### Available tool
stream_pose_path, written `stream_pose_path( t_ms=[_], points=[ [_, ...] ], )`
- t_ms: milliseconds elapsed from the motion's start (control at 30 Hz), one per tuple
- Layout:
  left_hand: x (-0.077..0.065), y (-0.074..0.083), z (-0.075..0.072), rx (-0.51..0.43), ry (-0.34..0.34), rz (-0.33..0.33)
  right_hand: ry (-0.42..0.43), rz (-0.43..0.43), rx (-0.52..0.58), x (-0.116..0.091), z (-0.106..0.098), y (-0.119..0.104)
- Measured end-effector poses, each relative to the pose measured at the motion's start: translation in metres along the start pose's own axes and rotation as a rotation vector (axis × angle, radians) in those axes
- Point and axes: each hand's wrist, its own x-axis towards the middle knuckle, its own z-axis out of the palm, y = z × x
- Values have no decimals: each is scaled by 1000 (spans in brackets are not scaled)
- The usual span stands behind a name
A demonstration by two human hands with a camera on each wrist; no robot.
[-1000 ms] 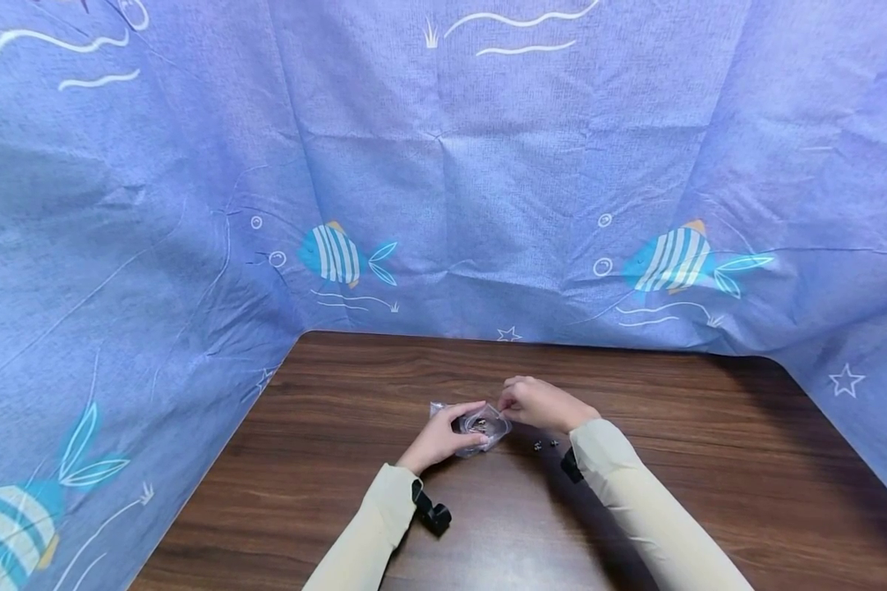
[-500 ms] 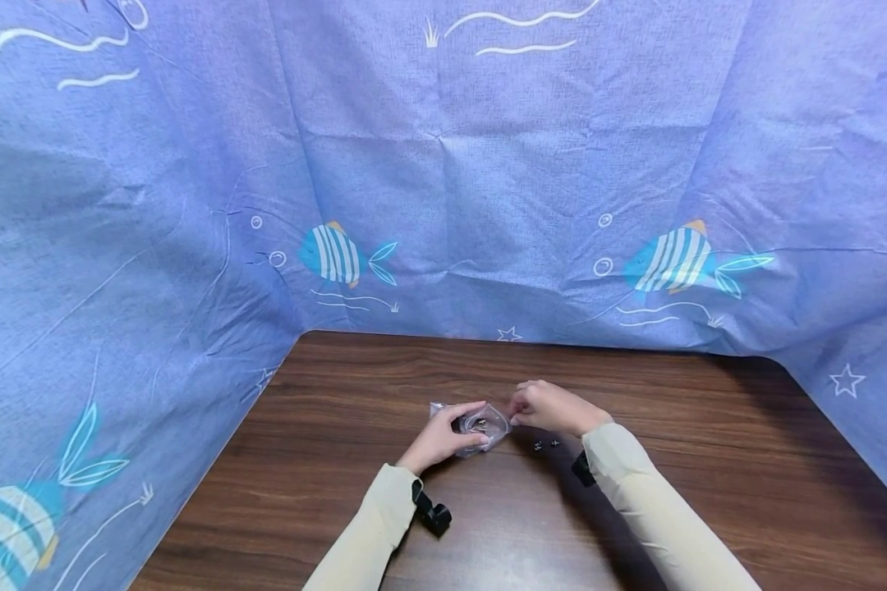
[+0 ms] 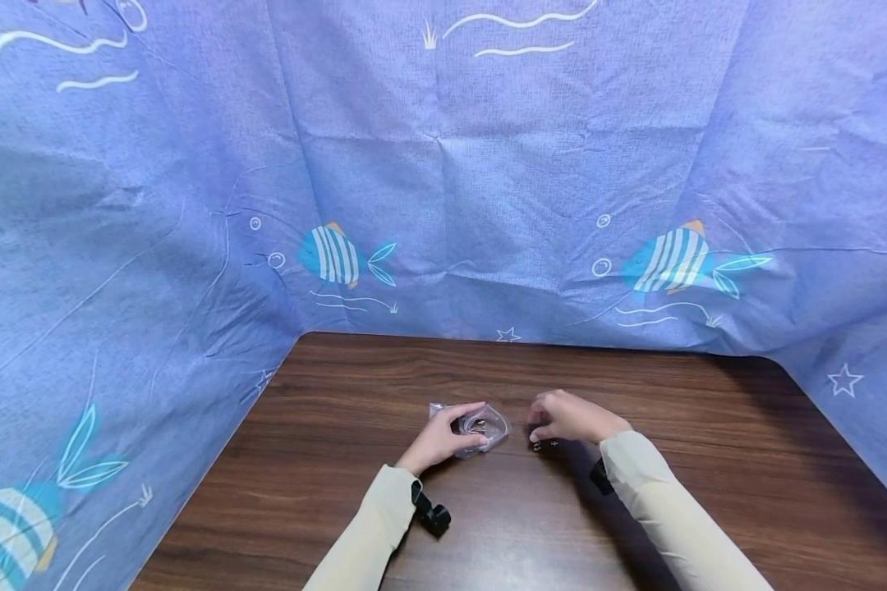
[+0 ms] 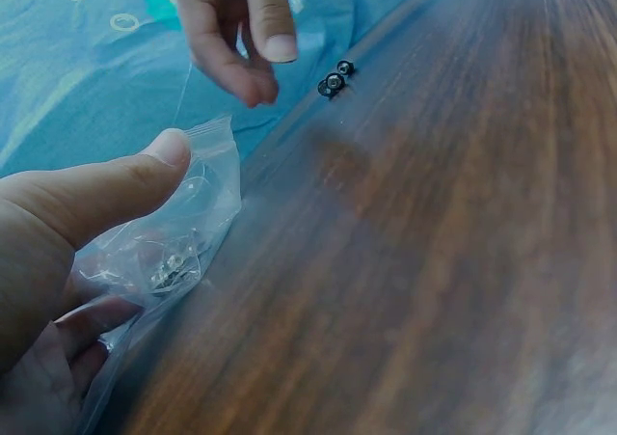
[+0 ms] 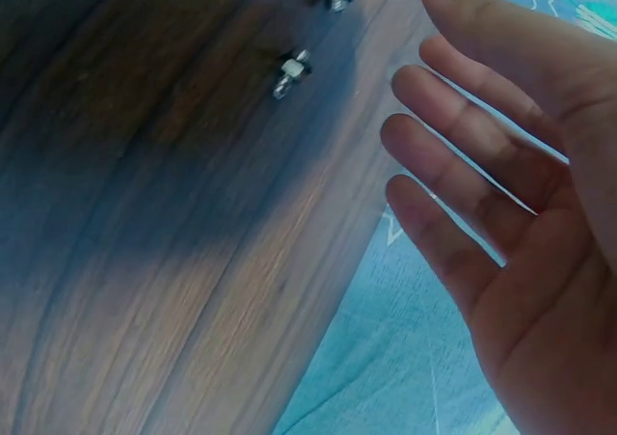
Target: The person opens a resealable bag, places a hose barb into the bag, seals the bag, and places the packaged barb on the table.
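My left hand (image 3: pixel 439 437) holds a clear plastic zip bag (image 3: pixel 497 426) on the table, its thumb and fingers spread round the bag's mouth. Inside the bag, small silvery pieces (image 4: pixel 172 273) show in the left wrist view. To the right, my right hand (image 3: pixel 575 417) hovers just above and behind a few small metal pieces (image 3: pixel 537 446) on the wood. In the right wrist view its fingers (image 5: pixel 453 170) are loosely bent, apart, with nothing between them. Those loose metal pieces (image 5: pixel 292 69) look silver with dark round parts; their exact kind is too small to make out.
The brown wood-grain table (image 3: pixel 384 369) extends around both hands. A blue cloth (image 3: pixel 517 189) printed with fish hangs behind its far edge and along the sides. Black wrist straps (image 3: pixel 432 513) sit at the cuffs of the pale sleeves (image 3: pixel 373 525).
My right hand has moved right and toward me, from the bag's mouth to over the loose metal pieces, its fingers loosening. The left hand and bag have stayed in place.
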Motion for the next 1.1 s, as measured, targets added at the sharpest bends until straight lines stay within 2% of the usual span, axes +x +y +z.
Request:
stream_pose_path(
  t_ms=[333,533,1100],
  points=[
    [-1,-1,1,-2,3,-2,-46,67,94,-12,2,6],
    [0,-2,1,-10,9,7,-52,87,86,-14,5,9],
    [1,-3,2,4,1,2,-12,2,39,-16,10,14]
  ],
)
